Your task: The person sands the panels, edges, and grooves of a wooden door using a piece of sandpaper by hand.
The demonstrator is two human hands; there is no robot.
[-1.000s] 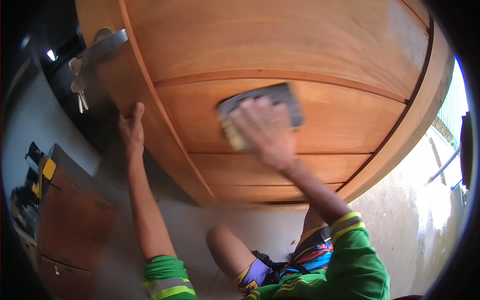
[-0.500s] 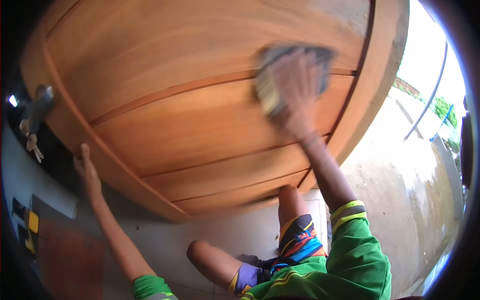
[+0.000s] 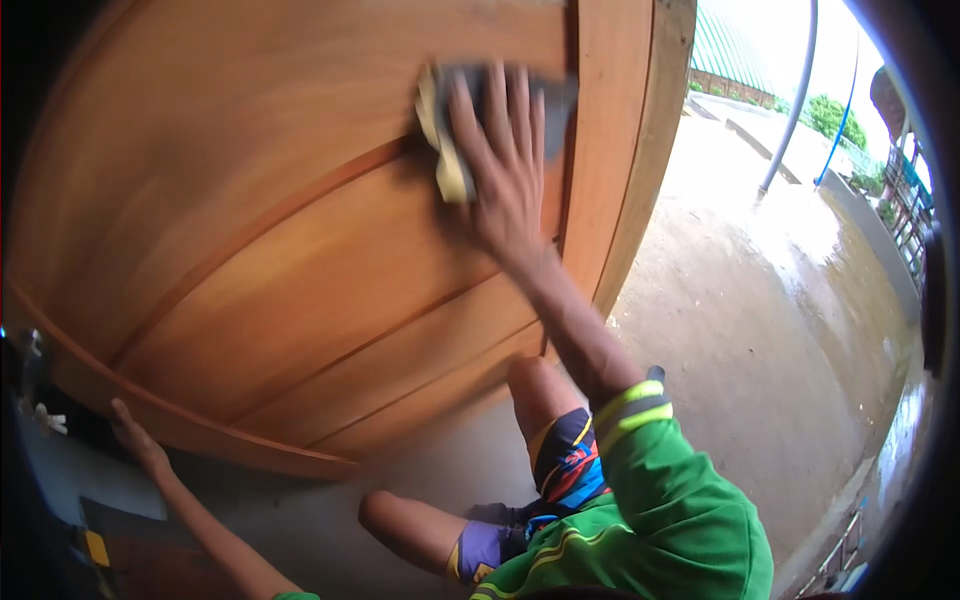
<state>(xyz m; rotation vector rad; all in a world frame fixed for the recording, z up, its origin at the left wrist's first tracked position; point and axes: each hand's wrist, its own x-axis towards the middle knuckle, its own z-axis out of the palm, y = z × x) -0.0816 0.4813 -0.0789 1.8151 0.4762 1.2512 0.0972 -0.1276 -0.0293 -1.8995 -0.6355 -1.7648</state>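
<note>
Nearest the wearer, below the wooden door point(image 3: 300, 250), are patterned shorts point(image 3: 570, 465), two bent knees and a green sleeve point(image 3: 685, 480) with a yellow-and-grey band at the cuff.

The left hand point(image 3: 140, 440) is at the door's left edge, low down, with the thumb pointing up along the wood. Its other fingers are mostly hidden, so I cannot tell how tightly it closes on the edge, or whether it grips it at all.

The right hand point(image 3: 508, 185) is high on the door's face, toward the door's right side. Its palm is flat and its fingers are long and straight, with gaps between them, spread over a dark sheet point(image 3: 556, 118) with a yellowish edge. The sheet lies between hand and door, across the end of a horizontal moulding, and its right end reaches the groove beside the door's right-hand upright. The thumb is out of sight.

At the door's far left edge, above the left hand, are a blurred metal handle point(image 3: 32, 360) and pale keys point(image 3: 50, 420).

Beyond the door's right edge spreads wet, shiny ground point(image 3: 740, 320). Farther out from that edge are a grey pole point(image 3: 797, 100), a thin blue pole point(image 3: 840, 125), greenery and a green ribbed structure point(image 3: 735, 45).
</note>
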